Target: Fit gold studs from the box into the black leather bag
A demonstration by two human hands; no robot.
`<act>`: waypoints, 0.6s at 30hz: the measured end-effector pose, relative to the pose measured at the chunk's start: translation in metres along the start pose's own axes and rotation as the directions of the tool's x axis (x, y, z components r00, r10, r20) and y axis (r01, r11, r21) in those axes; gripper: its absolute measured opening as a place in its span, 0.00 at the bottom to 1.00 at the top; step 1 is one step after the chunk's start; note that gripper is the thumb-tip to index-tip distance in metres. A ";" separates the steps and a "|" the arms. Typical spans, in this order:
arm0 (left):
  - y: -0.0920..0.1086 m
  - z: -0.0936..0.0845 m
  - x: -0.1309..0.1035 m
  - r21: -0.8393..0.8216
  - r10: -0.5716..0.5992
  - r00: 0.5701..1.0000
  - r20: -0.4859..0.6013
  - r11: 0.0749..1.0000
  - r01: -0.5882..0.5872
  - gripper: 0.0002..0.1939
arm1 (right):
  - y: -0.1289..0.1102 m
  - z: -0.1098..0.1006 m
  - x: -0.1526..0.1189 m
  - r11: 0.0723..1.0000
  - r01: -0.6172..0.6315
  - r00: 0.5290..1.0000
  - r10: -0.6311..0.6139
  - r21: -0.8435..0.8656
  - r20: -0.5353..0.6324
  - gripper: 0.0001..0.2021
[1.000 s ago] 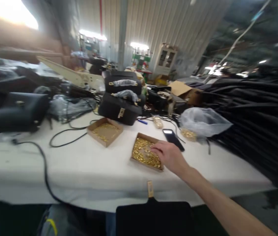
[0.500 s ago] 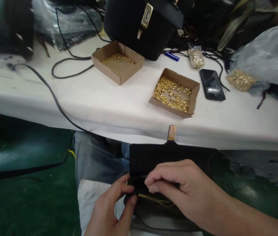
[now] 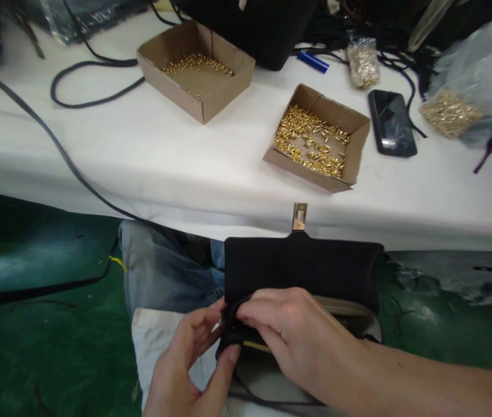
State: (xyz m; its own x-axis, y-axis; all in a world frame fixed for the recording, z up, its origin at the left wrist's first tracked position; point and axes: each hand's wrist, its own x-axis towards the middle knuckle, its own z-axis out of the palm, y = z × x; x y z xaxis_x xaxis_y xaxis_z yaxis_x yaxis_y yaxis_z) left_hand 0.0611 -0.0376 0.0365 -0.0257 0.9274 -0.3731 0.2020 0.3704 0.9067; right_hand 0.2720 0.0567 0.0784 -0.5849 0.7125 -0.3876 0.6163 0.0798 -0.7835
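Observation:
On my lap lies a black handbag (image 3: 302, 263), its flap folded back toward the table and a gold metal clasp plate (image 3: 300, 216) at the flap's tip. My left hand (image 3: 193, 353) pinches the bag's left edge between thumb and fingers. Over the opening, my right hand (image 3: 289, 330) has its fingers closed near that same left end. Whatever its fingertips may hold is hidden. A gold zipper (image 3: 256, 346) runs under my right hand, beside a grey lining (image 3: 267, 373).
Two cardboard trays hold small gold metal parts: the left tray (image 3: 204, 110) and the right tray (image 3: 315, 174). A black phone (image 3: 391, 123), a blue object (image 3: 313, 61) and plastic bags of gold parts (image 3: 449, 113) lie on the white-covered table (image 3: 110, 150). A black cord (image 3: 67, 156) crosses its edge.
My right hand has moved left and down to the bag's left edge, uncovering the lining at the right. My left hand still pinches the edge. The camera view has shifted.

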 end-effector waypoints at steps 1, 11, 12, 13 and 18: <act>0.003 0.003 -0.001 -0.030 -0.032 0.999 -0.034 0.999 0.031 0.19 | 0.000 0.001 0.000 1.000 -0.001 1.000 0.001 0.003 -0.009 0.15; 0.001 0.007 -0.004 -0.076 -0.046 0.999 0.002 0.996 0.046 0.13 | 0.009 0.009 -0.003 0.984 0.034 0.996 -0.018 0.176 -0.093 0.14; 0.001 0.006 -0.004 -0.056 -0.034 0.999 0.016 0.998 0.035 0.10 | 0.008 0.008 -0.004 0.982 0.047 0.995 -0.029 0.183 -0.100 0.14; 0.001 0.005 -0.004 -0.036 -0.025 0.999 0.024 0.999 0.025 0.07 | 0.008 0.006 -0.004 0.981 0.060 0.994 -0.041 0.184 -0.104 0.15; 0.005 0.001 -0.002 -0.015 -0.010 0.999 0.035 1.000 0.010 0.03 | 0.005 0.006 -0.006 0.984 0.105 0.992 -0.093 0.147 -0.086 0.17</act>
State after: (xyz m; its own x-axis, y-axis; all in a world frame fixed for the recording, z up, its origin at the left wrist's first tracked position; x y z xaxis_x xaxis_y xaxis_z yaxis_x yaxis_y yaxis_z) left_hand 0.0627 -0.0373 0.0414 0.0066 0.9213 -0.3887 0.1875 0.3807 0.9055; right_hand 0.2758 0.0485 0.0742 -0.5922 0.7594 -0.2694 0.4673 0.0513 -0.8826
